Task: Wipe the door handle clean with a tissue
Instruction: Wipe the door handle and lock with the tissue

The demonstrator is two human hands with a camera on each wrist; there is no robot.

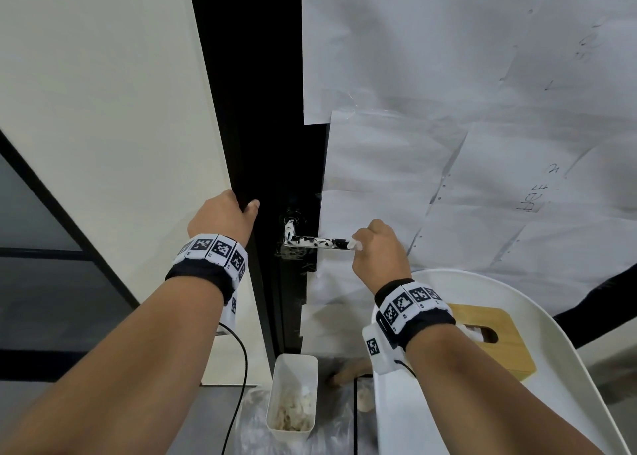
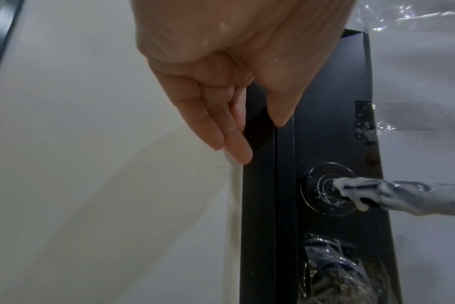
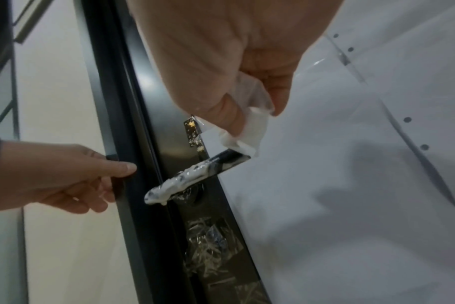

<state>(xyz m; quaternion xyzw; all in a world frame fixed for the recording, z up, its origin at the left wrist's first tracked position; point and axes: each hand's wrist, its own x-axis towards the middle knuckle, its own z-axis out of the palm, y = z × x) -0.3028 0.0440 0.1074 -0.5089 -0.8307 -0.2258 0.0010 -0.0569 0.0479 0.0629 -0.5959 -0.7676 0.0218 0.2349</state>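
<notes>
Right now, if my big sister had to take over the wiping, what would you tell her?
Left hand grips the edge of the black door, steadying it.
Right hand pinches a crumpled white tissue at the free tip of the black lever door handle.
Done: only the tip looks wiped. Left: white smears cover the rest of the handle up to its round base.
The wooden tissue box sits on the white tray lower right.

Matt black door frame (image 2: 325,86), glossy smeared handle (image 3: 195,176), soft crumpled paper tissue (image 3: 249,131).
</notes>
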